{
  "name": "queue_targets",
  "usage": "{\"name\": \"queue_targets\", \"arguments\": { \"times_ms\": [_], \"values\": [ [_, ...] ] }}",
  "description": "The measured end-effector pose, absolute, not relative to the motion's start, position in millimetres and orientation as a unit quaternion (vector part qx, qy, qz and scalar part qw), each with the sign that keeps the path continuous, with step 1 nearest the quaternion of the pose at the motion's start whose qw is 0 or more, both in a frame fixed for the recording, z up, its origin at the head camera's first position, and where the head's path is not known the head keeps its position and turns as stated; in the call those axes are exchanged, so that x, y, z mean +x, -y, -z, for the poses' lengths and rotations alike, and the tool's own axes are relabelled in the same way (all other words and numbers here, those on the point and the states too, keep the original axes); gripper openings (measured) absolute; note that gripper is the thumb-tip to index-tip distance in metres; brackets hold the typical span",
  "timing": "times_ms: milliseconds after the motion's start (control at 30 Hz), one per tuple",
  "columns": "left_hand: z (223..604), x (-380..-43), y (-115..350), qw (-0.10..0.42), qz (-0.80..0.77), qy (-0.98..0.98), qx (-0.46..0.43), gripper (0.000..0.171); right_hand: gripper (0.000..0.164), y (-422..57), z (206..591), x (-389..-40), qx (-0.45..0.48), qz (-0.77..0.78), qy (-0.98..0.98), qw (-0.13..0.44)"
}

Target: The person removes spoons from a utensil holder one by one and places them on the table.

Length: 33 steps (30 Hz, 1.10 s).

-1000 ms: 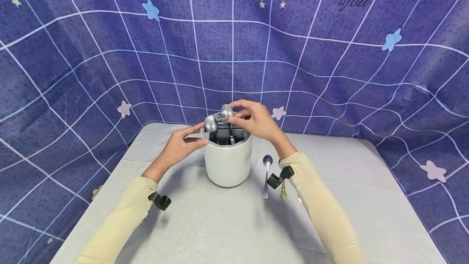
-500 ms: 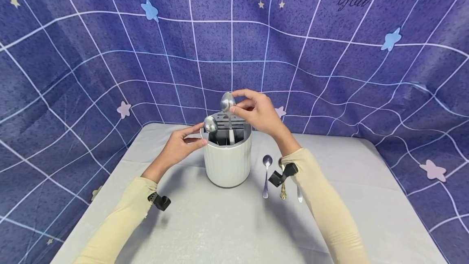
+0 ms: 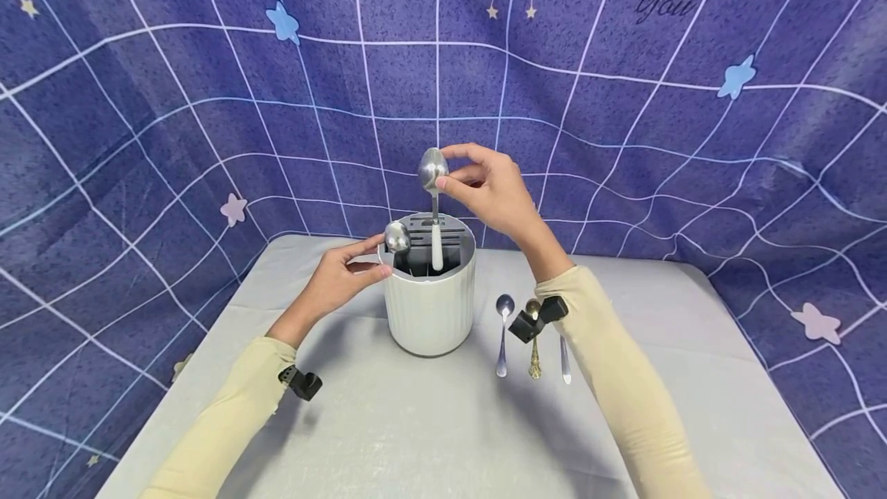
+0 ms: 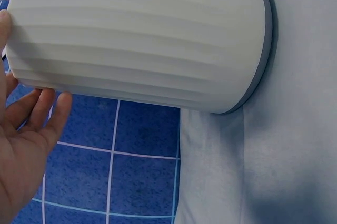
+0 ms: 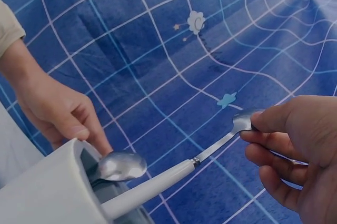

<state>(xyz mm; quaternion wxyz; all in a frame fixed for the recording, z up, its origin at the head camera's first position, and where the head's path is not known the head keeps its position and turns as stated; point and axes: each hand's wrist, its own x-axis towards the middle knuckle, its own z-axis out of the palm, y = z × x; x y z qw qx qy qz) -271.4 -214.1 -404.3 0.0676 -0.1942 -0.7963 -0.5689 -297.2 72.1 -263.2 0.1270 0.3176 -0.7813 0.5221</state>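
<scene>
My right hand [image 3: 488, 185] pinches a spoon [image 5: 150, 188] by its bowl between thumb and fingertips. The spoon hangs upright, bowl up, its white handle pointing down into the mouth of a white ribbed utensil holder [image 3: 430, 314]. In the right wrist view the handle's lower end is hidden behind the holder's rim. My left hand [image 3: 339, 277] holds the holder at its left rim, thumb at the front and fingers behind. A second spoon [image 3: 398, 237] stands in the holder, its silver bowl above the rim beside my left fingertips.
On the grey cloth right of the holder lie a silver spoon [image 3: 502, 337], a gold ornate-handled spoon [image 3: 534, 360] and a silver handle [image 3: 565, 364] partly under the right forearm. A slotted dark grey insert [image 3: 450, 237] fills the holder's back. A purple patterned curtain [image 3: 589, 122] hangs behind.
My right hand has risen with the spoon, lifting it so that most of its white handle now shows above the holder's inside. The left hand stays at the rim.
</scene>
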Motion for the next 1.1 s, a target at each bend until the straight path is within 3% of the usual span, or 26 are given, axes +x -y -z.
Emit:
{"name": "queue_targets", "arguments": {
  "times_ms": [533,1100],
  "values": [
    [405,-272,214,0.085,0.558,0.8,-0.204,0.058,0.036,-106,241,-283,0.301,-0.558,0.758,0.152],
    [405,-270,214,0.081,0.561,0.799,-0.203,0.057,0.036,-161,264,-283,0.257,-0.552,0.778,0.155]
  ]
}}
